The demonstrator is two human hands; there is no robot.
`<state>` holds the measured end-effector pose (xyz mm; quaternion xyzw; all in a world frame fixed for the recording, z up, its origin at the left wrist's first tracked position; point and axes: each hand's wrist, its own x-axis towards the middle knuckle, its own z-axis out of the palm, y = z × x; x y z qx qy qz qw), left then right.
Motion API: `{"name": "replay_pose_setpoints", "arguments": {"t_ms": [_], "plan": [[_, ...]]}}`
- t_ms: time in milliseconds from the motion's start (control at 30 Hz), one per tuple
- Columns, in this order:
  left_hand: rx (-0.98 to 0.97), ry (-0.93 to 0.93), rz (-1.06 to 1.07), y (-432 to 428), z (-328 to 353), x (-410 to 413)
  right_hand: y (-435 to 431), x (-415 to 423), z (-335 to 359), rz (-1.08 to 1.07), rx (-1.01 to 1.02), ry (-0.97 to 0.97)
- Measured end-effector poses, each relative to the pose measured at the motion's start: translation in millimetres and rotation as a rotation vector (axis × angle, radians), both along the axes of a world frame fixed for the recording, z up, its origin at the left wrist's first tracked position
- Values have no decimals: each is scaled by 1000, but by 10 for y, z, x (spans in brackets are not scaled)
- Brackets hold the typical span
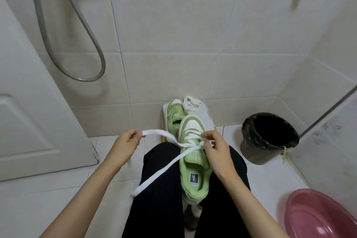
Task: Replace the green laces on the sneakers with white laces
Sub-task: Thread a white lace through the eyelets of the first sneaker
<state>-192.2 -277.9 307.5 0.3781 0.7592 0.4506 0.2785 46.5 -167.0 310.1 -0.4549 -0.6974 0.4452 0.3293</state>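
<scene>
A green and white sneaker [194, 177] lies between my knees, toe pointing away, with a white lace [160, 172] partly threaded through its lower eyelets. My left hand [126, 142] pinches one end of that lace and holds it out to the left. My right hand [215, 148] is curled at the eyelets on the sneaker's right side, pinching the lace there. The other lace end hangs down over my left thigh. A second green sneaker [174, 115] without laces sits on a white box [207, 120] by the wall, beside a loose white lace [191, 103].
A black-lined bin [269, 137] stands to the right, with a green lace [284, 153] hanging over its rim. A pink basin [318, 216] sits at the lower right. A shower hose [77, 31] hangs on the tiled wall, and a white door [29, 121] is at the left.
</scene>
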Motion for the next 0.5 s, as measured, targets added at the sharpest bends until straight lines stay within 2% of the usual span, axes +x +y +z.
{"name": "replay_pose_setpoints", "arguments": {"t_ms": [133,233,367,500], "plan": [[69,77,-343,237,411,240,52,-175,227,315,21,-42],[158,161,-408,394,587,335,142,-315,407,468,14,-48],[175,259,-390,477,583,268,352,-304,532,311,-35,106],[71,350,-457,427,434,167,533,-218,499,205,-137,182]]}}
